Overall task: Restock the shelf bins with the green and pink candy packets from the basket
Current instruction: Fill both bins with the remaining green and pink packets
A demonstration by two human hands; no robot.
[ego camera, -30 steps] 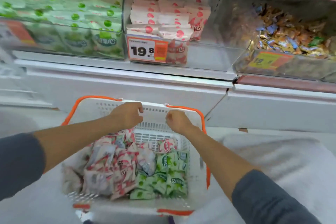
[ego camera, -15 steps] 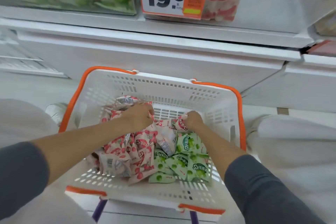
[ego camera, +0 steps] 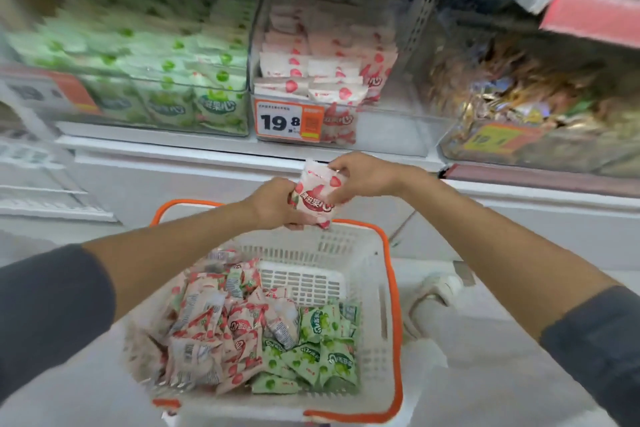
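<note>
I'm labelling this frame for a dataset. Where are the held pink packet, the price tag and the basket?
pink packet (ego camera: 317,199), head view, on its printed front
price tag (ego camera: 289,121), head view, on its white middle by the digits
basket (ego camera: 329,246), head view, on its white far wall

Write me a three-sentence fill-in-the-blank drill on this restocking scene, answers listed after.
1. The left hand and right hand together hold one ____ packet above the basket.
2. In the basket, the green packets lie to the ____ of the pink pile.
3. The orange price tag on the middle bin reads ____.
Missing words: pink; right; 19.8
</note>
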